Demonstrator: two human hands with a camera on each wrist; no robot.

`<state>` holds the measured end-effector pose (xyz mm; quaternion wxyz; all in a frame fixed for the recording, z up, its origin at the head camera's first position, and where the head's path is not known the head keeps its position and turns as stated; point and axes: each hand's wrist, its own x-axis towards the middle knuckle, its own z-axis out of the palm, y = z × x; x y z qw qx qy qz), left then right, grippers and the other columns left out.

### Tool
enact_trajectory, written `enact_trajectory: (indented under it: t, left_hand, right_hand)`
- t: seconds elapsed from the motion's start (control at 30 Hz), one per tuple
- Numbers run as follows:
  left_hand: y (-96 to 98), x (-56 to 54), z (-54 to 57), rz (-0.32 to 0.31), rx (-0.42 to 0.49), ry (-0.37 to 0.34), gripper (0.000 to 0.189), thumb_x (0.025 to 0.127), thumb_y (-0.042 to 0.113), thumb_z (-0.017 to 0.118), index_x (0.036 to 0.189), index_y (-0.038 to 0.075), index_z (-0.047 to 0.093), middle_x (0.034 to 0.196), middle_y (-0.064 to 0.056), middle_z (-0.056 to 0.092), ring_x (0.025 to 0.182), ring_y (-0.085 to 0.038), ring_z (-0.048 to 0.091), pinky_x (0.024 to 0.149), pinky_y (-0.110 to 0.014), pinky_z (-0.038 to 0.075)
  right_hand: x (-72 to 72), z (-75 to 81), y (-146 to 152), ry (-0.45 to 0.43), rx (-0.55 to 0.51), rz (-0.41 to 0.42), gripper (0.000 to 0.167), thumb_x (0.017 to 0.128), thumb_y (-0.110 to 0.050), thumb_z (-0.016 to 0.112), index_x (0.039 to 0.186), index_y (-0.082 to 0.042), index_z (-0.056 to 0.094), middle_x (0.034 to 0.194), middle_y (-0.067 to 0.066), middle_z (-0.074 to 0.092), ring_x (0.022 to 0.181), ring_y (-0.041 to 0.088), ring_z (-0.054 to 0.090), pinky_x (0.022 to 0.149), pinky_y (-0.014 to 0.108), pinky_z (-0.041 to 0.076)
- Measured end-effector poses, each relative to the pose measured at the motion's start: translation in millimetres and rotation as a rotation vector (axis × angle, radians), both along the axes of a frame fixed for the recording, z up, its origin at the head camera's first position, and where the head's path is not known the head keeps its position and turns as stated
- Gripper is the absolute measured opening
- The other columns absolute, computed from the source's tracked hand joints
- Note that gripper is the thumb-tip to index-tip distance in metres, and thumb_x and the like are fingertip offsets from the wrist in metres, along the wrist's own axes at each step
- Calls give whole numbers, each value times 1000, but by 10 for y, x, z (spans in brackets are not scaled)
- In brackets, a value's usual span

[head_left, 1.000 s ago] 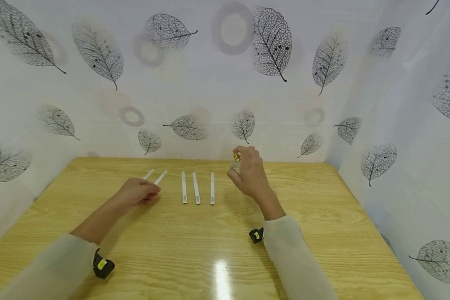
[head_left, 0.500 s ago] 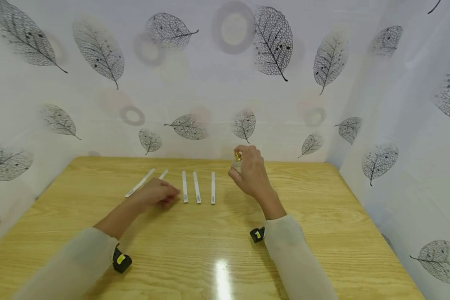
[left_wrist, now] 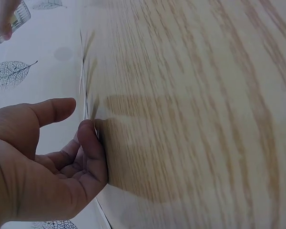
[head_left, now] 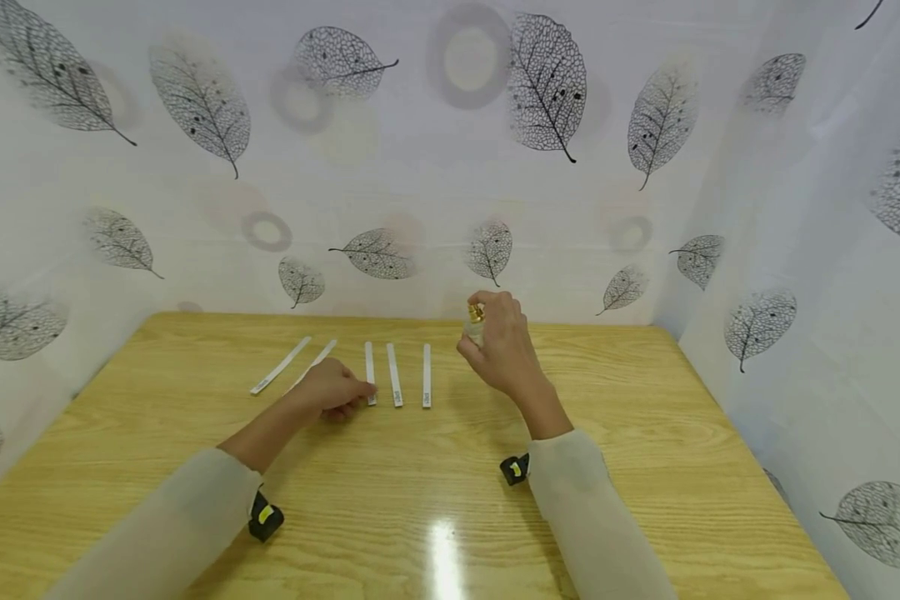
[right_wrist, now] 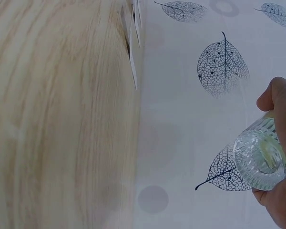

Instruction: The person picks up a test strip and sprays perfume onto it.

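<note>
My right hand (head_left: 501, 343) grips a small clear ribbed-glass perfume bottle (head_left: 474, 333) with a gold spray top (head_left: 476, 313), a finger lying on that top. In the right wrist view the glass base of the bottle (right_wrist: 260, 162) faces the camera. My left hand (head_left: 328, 390) is low over the table, its fingertips right at the near, printed end of a white paper strip (head_left: 370, 362). The left wrist view has the thumb (left_wrist: 57, 110) held apart from the curled fingers (left_wrist: 91, 143). Two more strips, a middle one (head_left: 394, 375) and a right one (head_left: 427, 375), lie beside it.
On the left lie two slanted white strips, an outer one (head_left: 280, 365) and an inner one (head_left: 321, 354) partly covered by the left hand. The wooden table (head_left: 390, 508) ends at a leaf-patterned backdrop (head_left: 420, 183) behind and at the sides.
My left hand has moved right, from the two slanted strips to the first of the three straighter ones, uncovering the outer slanted strip. The right hand with the perfume bottle has stayed in place.
</note>
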<state>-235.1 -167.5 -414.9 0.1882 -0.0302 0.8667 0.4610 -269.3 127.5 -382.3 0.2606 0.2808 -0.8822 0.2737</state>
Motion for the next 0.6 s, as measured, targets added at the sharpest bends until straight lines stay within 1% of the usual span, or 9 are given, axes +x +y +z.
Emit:
enact_trajectory:
  t: [0.1, 0.2, 0.33, 0.43, 0.53, 0.6]
  left_hand:
    - [6, -9, -7, -18, -37, 20, 32, 93, 27, 77, 73, 2, 72, 57, -1, 55, 49, -11, 46, 46, -23, 37]
    - [8, -10, -17, -33, -72, 40, 32, 89, 29, 82, 72, 4, 71, 56, -1, 56, 49, -12, 47, 47, -24, 40]
    - [6, -13, -28, -35, -116, 63, 30, 86, 26, 84, 68, 7, 69, 55, 0, 57, 49, -12, 51, 47, -24, 40]
    - [2, -11, -30, -25, -131, 74, 31, 84, 21, 84, 63, 8, 65, 53, 1, 55, 48, -12, 52, 46, -23, 39]
    - [-1, -1, -25, -15, -132, 88, 26, 83, 17, 84, 65, 7, 69, 54, -1, 57, 48, -12, 54, 46, -24, 44]
    - [-4, 7, -21, -7, -131, 98, 19, 82, 15, 83, 69, 5, 74, 57, -2, 62, 49, -13, 56, 48, -25, 48]
  right_hand:
    - [2, 0, -1, -1, -2, 7, 49, 88, -14, 65, 131, -9, 43, 105, 13, 47, 84, 28, 42, 68, 40, 36]
    - [1, -3, -3, 1, 2, 7, 49, 88, -14, 65, 131, -9, 43, 106, 13, 47, 84, 28, 42, 68, 41, 37]
    - [-1, -6, -6, 0, 10, 5, 49, 88, -14, 65, 131, -9, 43, 105, 13, 48, 84, 29, 42, 69, 41, 37]
    - [2, -4, -7, -1, 6, 9, 50, 87, -14, 65, 131, -9, 43, 105, 13, 48, 84, 29, 43, 69, 42, 38]
    - [4, -3, -9, -4, 5, 9, 50, 87, -14, 65, 131, -10, 43, 105, 13, 48, 84, 29, 42, 68, 41, 37]
    - [2, -1, -11, -6, 5, 10, 49, 87, -14, 64, 131, -10, 43, 106, 13, 48, 84, 28, 42, 68, 41, 37]
